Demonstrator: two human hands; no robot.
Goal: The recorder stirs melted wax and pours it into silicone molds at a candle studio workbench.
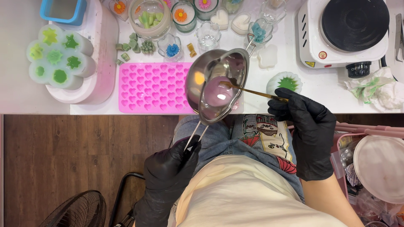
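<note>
Nearest of all, the left hand (pixel 168 174), in a black glove, is clenched around the thin wire handle of a steel melting pot (pixel 215 86), fingers curled tight with the handle running up out of the fist toward the far right. It holds the pot lifted and tilted over the near edge of the white table (pixel 84 109), just right of the pink heart mould (pixel 153 87), whose small heart cavities lie flat on the tabletop. Inside the pot sits a pool of pale lilac, opaque liquid (pixel 216 90), glossy, with a bright reflection on it.

At right, the right hand (pixel 305 128), also black-gloved, pinches the near end of a slim gold-coloured stirrer (pixel 252 91) between thumb and fingertips; its far tip dips into the lilac liquid. That forearm comes up from the near right, bare past the glove cuff, wrist bent to the left.

Farther off stand a white hotplate (pixel 343 31) at far right, small glass cups (pixel 208 33) with flower shapes, a clear silicone flower mould (pixel 59 56) at left holding green shapes, and a crumpled tissue (pixel 374 88). A black fan (pixel 78 210) sits on the wooden floor, near left.
</note>
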